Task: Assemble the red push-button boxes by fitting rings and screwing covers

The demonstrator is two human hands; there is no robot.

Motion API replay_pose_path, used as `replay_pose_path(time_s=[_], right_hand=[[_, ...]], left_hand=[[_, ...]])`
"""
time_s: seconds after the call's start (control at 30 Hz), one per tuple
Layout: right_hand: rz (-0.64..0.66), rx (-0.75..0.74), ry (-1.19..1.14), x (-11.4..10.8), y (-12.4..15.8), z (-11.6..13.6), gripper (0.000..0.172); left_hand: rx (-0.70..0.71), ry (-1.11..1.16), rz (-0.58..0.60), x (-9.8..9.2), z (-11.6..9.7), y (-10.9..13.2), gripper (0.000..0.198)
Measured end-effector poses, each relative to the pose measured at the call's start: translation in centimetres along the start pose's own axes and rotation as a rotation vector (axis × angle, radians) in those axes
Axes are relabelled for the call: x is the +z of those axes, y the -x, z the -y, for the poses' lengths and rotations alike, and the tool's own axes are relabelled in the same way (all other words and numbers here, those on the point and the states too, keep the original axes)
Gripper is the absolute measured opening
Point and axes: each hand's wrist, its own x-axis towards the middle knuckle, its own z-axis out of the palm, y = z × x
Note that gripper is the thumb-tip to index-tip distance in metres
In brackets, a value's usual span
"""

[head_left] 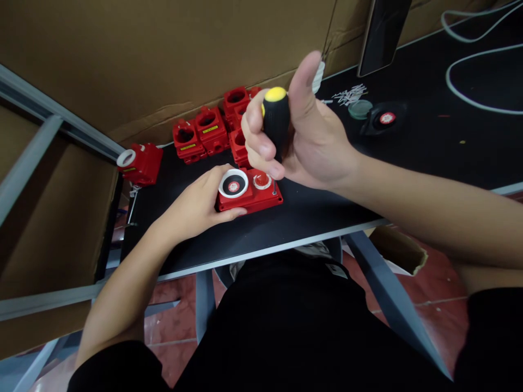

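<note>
- I'm curling the fingers of my right hand (306, 139) around a screwdriver (278, 122), thumb sticking up alongside; its shaft is pointing down at the unit's right end.
- I'm spreading my left hand (202, 198) around the unit's left end, fingers behind, thumb along the front.
- The unit (255, 206) is lying near the table's front edge, showing a white ring (245, 190) and an orange-red dome (260, 178).
- Behind it, red housings (214, 142) are standing grouped, their round mouths gaping dark; I can't make out anything inside.
- A lone housing (146, 166) with a white collar is sitting at the far left.
- A clear dish (360, 110) is resting between scattered pale pins (350, 94) and a black part (378, 121) bearing a red label.
- Below, a carton (394, 250) is standing open on red tiles (175, 337).
- The black table (318, 218) is carrying a dark slab (384, 38) and white cable (448, 79); cardboard (163, 54) is lining the back.
</note>
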Motion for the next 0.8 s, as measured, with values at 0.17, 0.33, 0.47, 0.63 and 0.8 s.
replay_pose_path(time_s=[0.17, 0.33, 0.47, 0.63, 0.8], right_hand=[[-0.002, -0.027, 0.067, -0.1, -0.2, -0.2, 0.051], [-0.01, -0.07, 0.059, 0.4, 0.0, 0.4, 0.05], [-0.008, -0.058, 0.036, 0.2, -0.1, 0.0, 0.05], [-0.02, -0.1, -0.013, 0.0, -0.1, -0.5, 0.047], [-0.092, -0.095, -0.019, 0.1, 0.0, -0.8, 0.051]], left_hand=[[-0.007, -0.019, 0.007, 0.0, 0.0, 0.0, 0.087], [0.017, -0.031, -0.003, 0.1, 0.1, 0.0, 0.09], [0.02, -0.026, -0.004, 0.1, 0.2, 0.0, 0.092], [0.025, -0.024, -0.007, 0.0, 0.2, 0.0, 0.092], [-0.003, -0.02, 0.007, -0.1, 0.0, 0.0, 0.091]])
